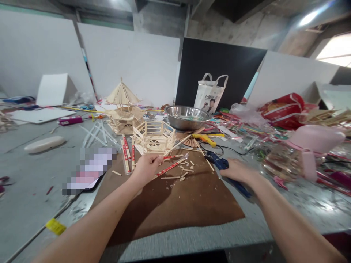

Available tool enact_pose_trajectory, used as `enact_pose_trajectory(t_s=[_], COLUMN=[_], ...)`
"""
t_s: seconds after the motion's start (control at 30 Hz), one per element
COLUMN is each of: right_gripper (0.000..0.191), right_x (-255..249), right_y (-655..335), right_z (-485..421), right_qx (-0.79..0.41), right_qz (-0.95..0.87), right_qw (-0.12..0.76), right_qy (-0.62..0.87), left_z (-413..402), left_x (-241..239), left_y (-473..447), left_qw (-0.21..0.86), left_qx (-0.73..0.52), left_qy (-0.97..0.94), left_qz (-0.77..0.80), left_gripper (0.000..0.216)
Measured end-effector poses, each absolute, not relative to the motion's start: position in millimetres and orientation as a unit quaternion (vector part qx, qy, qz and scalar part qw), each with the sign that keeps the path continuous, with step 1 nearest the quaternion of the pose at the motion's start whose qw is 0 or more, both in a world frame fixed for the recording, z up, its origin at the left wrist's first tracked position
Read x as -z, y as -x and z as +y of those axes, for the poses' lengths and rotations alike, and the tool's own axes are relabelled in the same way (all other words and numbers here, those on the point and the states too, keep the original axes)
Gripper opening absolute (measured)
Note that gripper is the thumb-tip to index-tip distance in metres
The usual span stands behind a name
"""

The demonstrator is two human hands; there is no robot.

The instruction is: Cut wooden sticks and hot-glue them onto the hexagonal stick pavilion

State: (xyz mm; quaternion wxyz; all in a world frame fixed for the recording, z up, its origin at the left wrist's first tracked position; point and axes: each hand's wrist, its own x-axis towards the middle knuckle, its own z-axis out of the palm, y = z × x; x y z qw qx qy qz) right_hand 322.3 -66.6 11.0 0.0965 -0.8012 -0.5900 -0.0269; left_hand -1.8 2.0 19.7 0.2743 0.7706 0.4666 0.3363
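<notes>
My left hand (149, 168) is closed in a pinch over the brown mat. A thin wooden stick (178, 145) slants up and right from its fingertips. Just behind that hand stands a small many-sided frame (154, 138) built of wooden sticks. My right hand (236, 171), slightly blurred, is wrapped round a dark blue hand tool (216, 160) at the mat's right edge; its exact kind is unclear. Red-and-white paper-wrapped stick packets (171, 167) lie by my left hand, with short cut stick pieces (188, 170) to their right.
The brown mat (175, 212) lies on a grey table. Behind are a stick pavilion (122, 95), a steel bowl (186, 122) and a yellow glue gun (204, 139) with a black cord. A phone (91, 170) lies left; a pink-lidded clear jug (282, 157) stands right.
</notes>
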Motion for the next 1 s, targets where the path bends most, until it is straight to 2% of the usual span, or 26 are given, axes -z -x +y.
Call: enact_pose_trajectory(t_s=[0.1, 0.17, 0.3, 0.4, 0.53, 0.73, 1.0], right_gripper=[0.021, 0.024, 0.036, 0.041, 0.047, 0.051, 0.049], right_x=[-23, -32, -50, -54, -41, -16, -17], right_y=[-315, -307, -278, -245, -205, -181, -179], right_z=[-72, -78, -78, -66, -49, -47, -55], right_qx=[0.049, 0.107, 0.163, 0.099, 0.026, -0.034, -0.018], right_qz=[-0.587, -0.574, -0.566, -0.602, -0.69, -0.712, -0.723], right_qw=[-0.003, -0.025, 0.041, 0.13, 0.185, 0.199, 0.233], right_qy=[0.808, 0.812, 0.807, 0.782, 0.699, 0.673, 0.65], left_z=[1, 1, 1, 0, -2, -8, -17], left_x=[-20, -19, -18, -19, -22, -23, -18], left_y=[2, 2, 3, 3, 3, -2, -8], left_qw=[0.305, 0.33, 0.382, 0.404, 0.404, 0.399, 0.425], left_qx=[-0.354, -0.363, -0.387, -0.399, -0.433, -0.44, -0.418], left_qy=[-0.757, -0.744, -0.714, -0.701, -0.687, -0.696, -0.717], left_qz=[0.457, 0.454, 0.441, 0.432, 0.421, 0.404, 0.362], left_gripper=[0.039, 0.038, 0.038, 0.038, 0.038, 0.037, 0.034])
